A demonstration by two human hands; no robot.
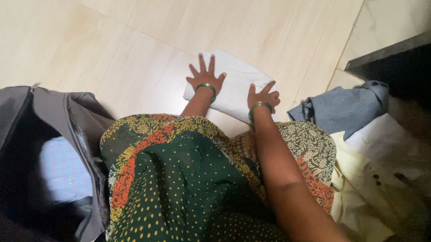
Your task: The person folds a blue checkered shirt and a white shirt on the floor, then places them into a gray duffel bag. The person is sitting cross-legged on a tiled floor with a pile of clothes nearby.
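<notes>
While both hands lie flat with fingers spread, pressing down on a folded white cloth (233, 85) on the pale tiled floor (98, 38). Left hand (205, 77) at about ten o'clock on the cloth, right hand (263, 96) at about four o'clock, each palm down, wide open, gripping nothing, a green bangle at each wrist. Already folded to a compact rectangle, lying a little past the knees at twelve o'clock; seemingly in the smoothing stage, not yet lifted or put away. At nine o'clock, gaping open, a grey zip bag (53, 124) with a checked pink-and-blue garment (63, 168) already inside, so judged partly packed. At three o'clock, heaped and unfolded, a grey-blue garment (342, 107), a white shirt (388, 141) and a pale yellow garment (361, 187), apparently left to do. By that reckoning, roughly midway: one piece in the bag, one under the palms, at least three waiting.
</notes>
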